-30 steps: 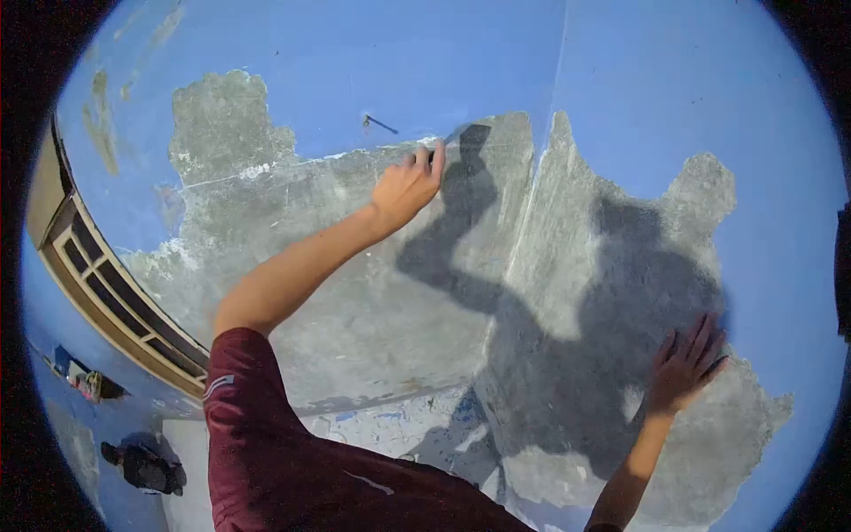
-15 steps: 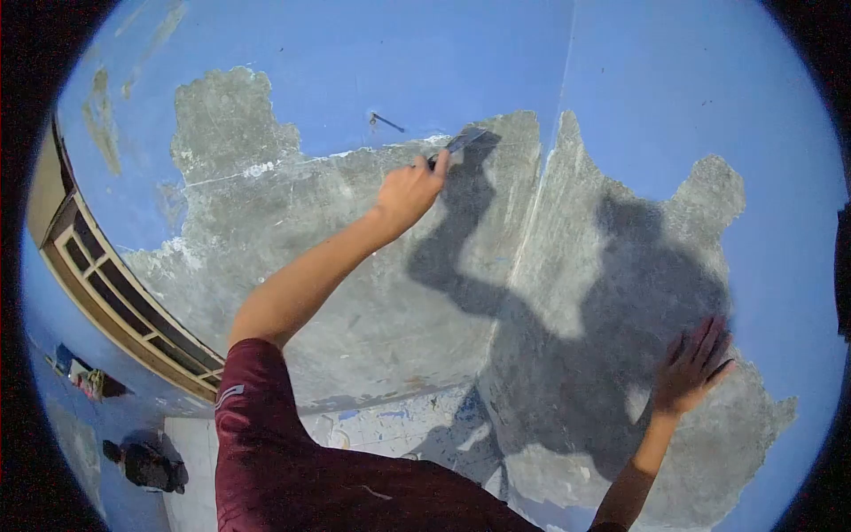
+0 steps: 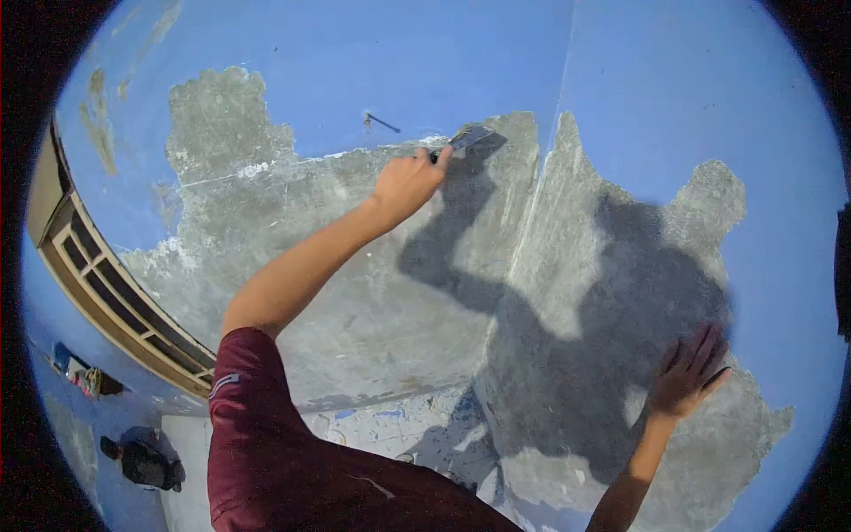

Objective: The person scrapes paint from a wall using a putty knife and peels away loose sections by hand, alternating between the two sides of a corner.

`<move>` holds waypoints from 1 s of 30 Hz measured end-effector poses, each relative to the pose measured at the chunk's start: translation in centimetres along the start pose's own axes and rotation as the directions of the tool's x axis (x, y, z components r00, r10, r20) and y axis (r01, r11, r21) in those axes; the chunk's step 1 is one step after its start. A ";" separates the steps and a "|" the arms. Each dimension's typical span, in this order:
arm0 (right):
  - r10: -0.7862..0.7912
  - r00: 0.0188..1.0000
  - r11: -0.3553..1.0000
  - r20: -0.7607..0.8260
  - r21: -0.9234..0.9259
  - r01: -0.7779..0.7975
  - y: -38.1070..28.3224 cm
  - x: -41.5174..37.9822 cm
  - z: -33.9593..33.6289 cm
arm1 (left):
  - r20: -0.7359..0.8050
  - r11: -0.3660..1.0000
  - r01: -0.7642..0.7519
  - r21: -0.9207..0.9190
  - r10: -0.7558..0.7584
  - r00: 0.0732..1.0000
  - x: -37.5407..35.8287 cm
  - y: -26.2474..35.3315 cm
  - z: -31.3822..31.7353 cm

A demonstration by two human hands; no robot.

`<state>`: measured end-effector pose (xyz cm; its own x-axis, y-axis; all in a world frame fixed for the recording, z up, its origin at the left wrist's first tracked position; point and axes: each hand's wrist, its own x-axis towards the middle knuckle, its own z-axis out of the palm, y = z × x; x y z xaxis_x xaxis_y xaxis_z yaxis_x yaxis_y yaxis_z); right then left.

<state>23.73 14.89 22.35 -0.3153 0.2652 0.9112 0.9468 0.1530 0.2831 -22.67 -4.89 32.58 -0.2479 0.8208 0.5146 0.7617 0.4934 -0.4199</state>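
Observation:
My left hand (image 3: 410,186) is wrapped round the dark handle of a scraper, with one finger stretched along towards the blade. The thin blade of the scraper (image 3: 471,136) lies against the upper edge of a bare grey patch (image 3: 355,266) on the wall, just left of the corner. Past that edge the blue paint (image 3: 461,62) remains. My right hand (image 3: 687,377) rests flat with fingers spread on the grey part of the right-hand wall, partly in shadow, holding nothing.
A nail (image 3: 368,118) sticks out of the blue wall left of the scraper. A wooden window frame (image 3: 115,288) stands at the left. Paint chips litter the floor (image 3: 390,426) below. A person in dark clothes (image 3: 146,463) is at lower left.
The view has shifted very slightly. My left hand and the scraper stay near the same paint edge, and the blade's angle differs a little. My right hand stays on the wall.

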 end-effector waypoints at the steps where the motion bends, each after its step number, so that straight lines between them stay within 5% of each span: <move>1: 0.000 1.000 1.000 -0.008 -0.003 0.000 0.0 -0.1 0.1 | 0.003 1.000 -0.003 0.010 0.003 1.000 0.2 -0.1 -0.3; 4: -0.016 1.000 1.000 0.003 -0.011 0.016 0.0 -0.3 0.4 | -0.090 0.998 -0.062 0.008 0.063 0.994 1.6 -0.4 0.8; 22: -0.019 0.998 0.999 -0.061 0.038 0.022 -0.1 0.1 -0.4 | -0.098 0.999 -0.053 -0.001 0.053 0.994 4.1 1.0 -0.8; 24: -0.010 0.999 1.000 0.033 0.004 0.010 -0.2 0.3 -0.8 | -0.076 0.998 -0.049 0.027 0.051 0.996 4.3 1.9 -0.5; 30: -0.017 0.995 0.999 -0.099 0.040 0.021 -0.3 0.5 -0.4 | -0.032 0.998 -0.061 0.025 0.061 0.998 5.4 1.3 -2.2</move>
<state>23.32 14.57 22.84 -0.3236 0.1674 0.9313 0.9366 0.1965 0.2902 -21.70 -0.42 36.50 -0.1813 0.8399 0.5115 0.7602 0.4497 -0.4689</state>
